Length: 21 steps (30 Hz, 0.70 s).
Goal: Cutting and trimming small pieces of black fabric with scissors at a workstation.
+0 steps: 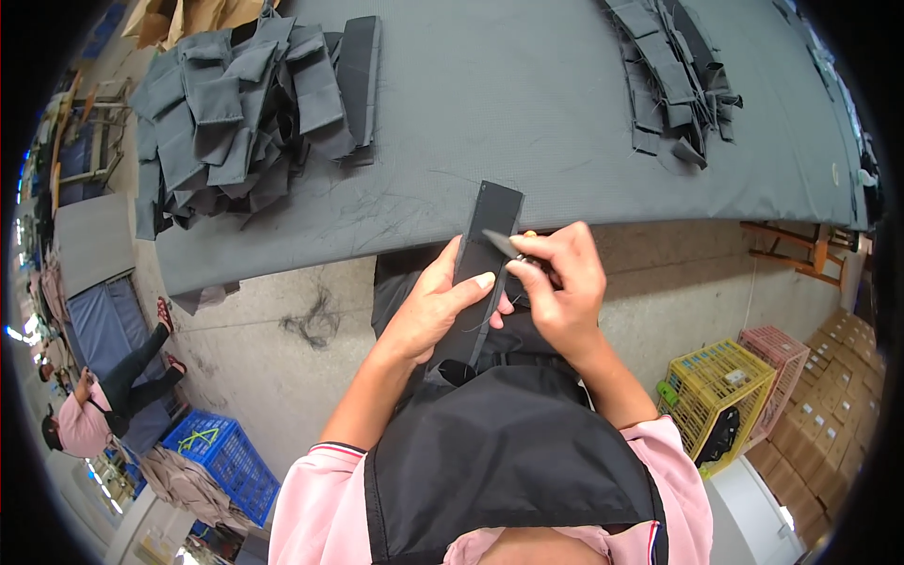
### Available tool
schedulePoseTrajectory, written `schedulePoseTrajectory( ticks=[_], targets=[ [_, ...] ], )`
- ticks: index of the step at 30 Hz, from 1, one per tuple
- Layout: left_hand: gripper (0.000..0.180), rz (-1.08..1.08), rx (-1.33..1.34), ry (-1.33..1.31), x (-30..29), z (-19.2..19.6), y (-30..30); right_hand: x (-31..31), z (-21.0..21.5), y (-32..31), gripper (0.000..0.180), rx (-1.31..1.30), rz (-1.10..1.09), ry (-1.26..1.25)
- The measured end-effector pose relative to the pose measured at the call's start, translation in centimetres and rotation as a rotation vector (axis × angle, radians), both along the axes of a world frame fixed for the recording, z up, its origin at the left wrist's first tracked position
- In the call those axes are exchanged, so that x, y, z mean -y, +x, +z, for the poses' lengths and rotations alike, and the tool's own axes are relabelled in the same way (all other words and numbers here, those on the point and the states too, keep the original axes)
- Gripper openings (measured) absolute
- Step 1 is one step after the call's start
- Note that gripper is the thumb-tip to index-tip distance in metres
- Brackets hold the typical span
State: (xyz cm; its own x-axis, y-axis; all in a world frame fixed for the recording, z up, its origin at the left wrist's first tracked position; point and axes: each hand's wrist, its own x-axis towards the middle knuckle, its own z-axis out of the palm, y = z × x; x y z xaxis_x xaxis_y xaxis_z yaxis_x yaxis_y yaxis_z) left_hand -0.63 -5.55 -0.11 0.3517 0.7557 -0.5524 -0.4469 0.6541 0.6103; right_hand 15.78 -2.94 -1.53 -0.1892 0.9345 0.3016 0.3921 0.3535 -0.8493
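My left hand (424,306) grips a dark grey fabric strip (496,205), its thumb lying across the front. The strip stands out over the table's near edge, and its lower end hangs toward my lap. In my right hand (567,282) is a pair of thread snips (502,245), the dark blade pointing left against the strip's face. My right fingers are curled round the snips, hiding most of their body. A loose thread dangles below my left thumb.
A grey-covered table (490,94) bears a heap of grey fabric pieces (235,104) at left and a bundle of strips (673,75) at right. Thread scraps (315,320) litter the floor. Blue crate (221,461) and another person (94,410) left; yellow crate (720,391), cartons (819,405) right.
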Motion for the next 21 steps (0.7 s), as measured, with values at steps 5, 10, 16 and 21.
schedulePoseTrajectory(
  ticks=[5, 10, 16, 21],
  targets=[
    [0.042, -0.026, 0.047, -0.008, -0.1, -0.1, 0.1, -1.0, 0.9, 0.5, 0.021, -0.01, 0.042, -0.126],
    [0.054, 0.019, 0.062, 0.032, 0.2, -0.5, 0.4, -0.5, 0.6, 0.2, 0.019, -0.036, 0.118, -0.131],
    [0.062, 0.057, 0.146, 0.058, 0.0, -1.2, 0.3, -3.4, 0.2, 0.3, 0.028, -0.354, 0.016, -0.484],
    [0.048, 0.009, 0.37, 0.061, -0.4, -1.7, 0.0, -3.5, 0.2, 0.4, 0.013, -0.642, 0.164, -0.764]
  ],
)
